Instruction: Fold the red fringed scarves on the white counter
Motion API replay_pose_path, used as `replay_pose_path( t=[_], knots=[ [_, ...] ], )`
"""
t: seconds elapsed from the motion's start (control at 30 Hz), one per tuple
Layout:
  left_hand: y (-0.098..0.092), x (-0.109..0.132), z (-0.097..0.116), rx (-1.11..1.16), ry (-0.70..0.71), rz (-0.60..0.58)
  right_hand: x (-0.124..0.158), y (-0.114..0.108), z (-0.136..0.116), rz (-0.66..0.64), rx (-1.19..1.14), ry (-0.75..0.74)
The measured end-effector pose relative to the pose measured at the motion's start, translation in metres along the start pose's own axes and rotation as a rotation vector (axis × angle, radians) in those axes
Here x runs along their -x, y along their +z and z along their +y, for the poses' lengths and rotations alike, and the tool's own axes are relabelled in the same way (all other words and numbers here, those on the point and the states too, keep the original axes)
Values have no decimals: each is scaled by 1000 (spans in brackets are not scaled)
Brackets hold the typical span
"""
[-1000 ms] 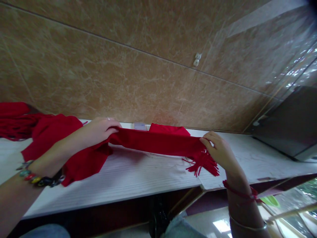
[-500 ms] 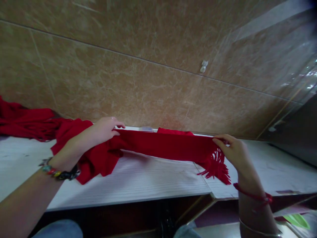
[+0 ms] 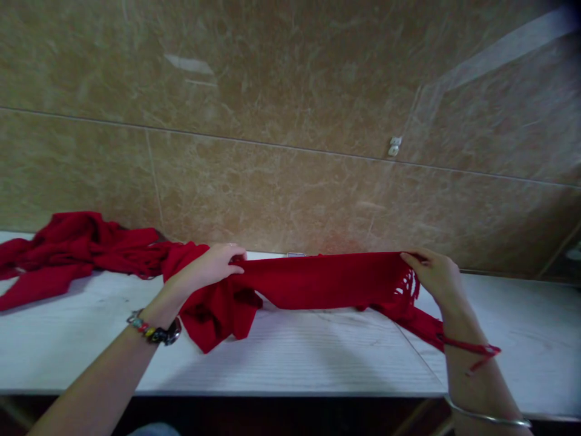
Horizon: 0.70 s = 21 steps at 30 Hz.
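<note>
A red fringed scarf [image 3: 318,281] is stretched lengthwise between my two hands, just over a white wood-grain table. My left hand [image 3: 220,263] pinches its upper edge near the left, with the thumb and fingers closed on the cloth. At the fringed end, my right hand [image 3: 433,275] grips the upper corner between thumb and fingers. Part of the fringe hangs beside my right fingers. More red cloth lies crumpled under my left wrist, and a red strip runs out below my right hand toward the right forearm.
A heap of red fringed cloth [image 3: 82,248] lies at the left of the white table [image 3: 318,357]. Behind the table rises a brown marble-patterned wall [image 3: 272,188] with a small white fitting [image 3: 394,146]. The table's front edge is close to me, with dark space below.
My view has shifted left, showing more of the heap. Both hands still hold the scarf taut. The strip below my right hand now reaches farther right.
</note>
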State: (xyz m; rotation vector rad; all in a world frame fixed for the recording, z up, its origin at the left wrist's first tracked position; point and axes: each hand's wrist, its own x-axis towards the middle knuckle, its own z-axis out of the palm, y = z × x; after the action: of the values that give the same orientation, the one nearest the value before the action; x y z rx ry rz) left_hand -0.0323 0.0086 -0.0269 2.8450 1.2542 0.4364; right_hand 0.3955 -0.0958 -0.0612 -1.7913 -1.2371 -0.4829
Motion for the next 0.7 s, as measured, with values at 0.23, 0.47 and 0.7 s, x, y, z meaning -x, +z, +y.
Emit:
replay_pose_path(
  t=[0.23, 0.47, 0.7],
  knots=[
    [5, 24, -35, -241, -227, -44, 4, 28, -11, 68, 0, -132],
    [-1, 32, -48, -121, -241, 28, 2, 35, -9, 69, 63, -112],
    [11, 24, -37, -85, -149, -39, 7, 22, -6, 289, 114, -213]
  ],
)
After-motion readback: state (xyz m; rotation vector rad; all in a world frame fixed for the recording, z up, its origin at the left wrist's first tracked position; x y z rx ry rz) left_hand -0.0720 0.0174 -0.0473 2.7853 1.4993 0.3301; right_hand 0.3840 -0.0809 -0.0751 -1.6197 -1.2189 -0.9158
